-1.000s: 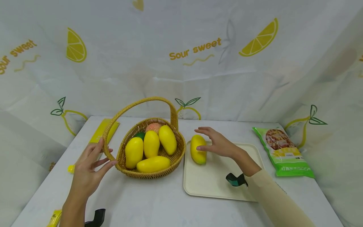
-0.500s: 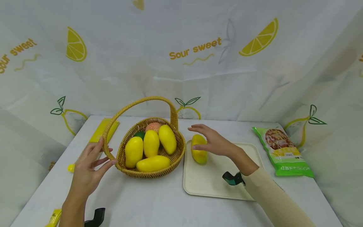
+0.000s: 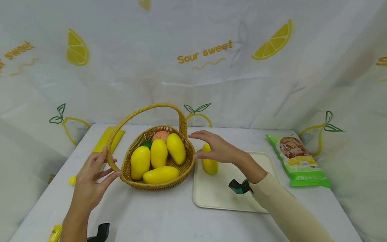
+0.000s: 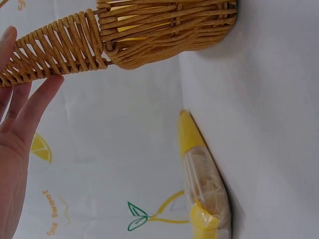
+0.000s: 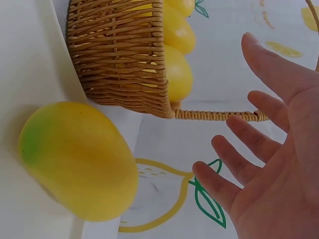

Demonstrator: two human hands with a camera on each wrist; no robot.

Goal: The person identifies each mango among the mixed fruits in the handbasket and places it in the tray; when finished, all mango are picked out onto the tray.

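A wicker basket (image 3: 157, 187) stands on the table with several yellow mangoes (image 3: 158, 154), a pinkish round fruit (image 3: 161, 135) and a partly hidden green one (image 3: 146, 144). My left hand (image 3: 90, 183) holds its handle low on the left side; in the left wrist view the thumb and fingers lie on opposite sides of the handle (image 4: 60, 47). One more mango (image 5: 82, 159) lies on the cream tray (image 3: 217, 200). My right hand (image 3: 219, 148) hovers over that mango, fingers spread, apart from it and near the basket's right rim.
A green snack bag (image 3: 299, 161) lies right of the tray. Behind the left hand is a yellow package (image 3: 104, 139). A small yellow packet (image 3: 55, 232) lies at the front left. A printed white curtain (image 3: 193, 84) rises along the table's back edge.
My right hand has moved left from over the tray mango toward the basket's rim. The left hand stays on the handle. The whole view has shifted slightly.
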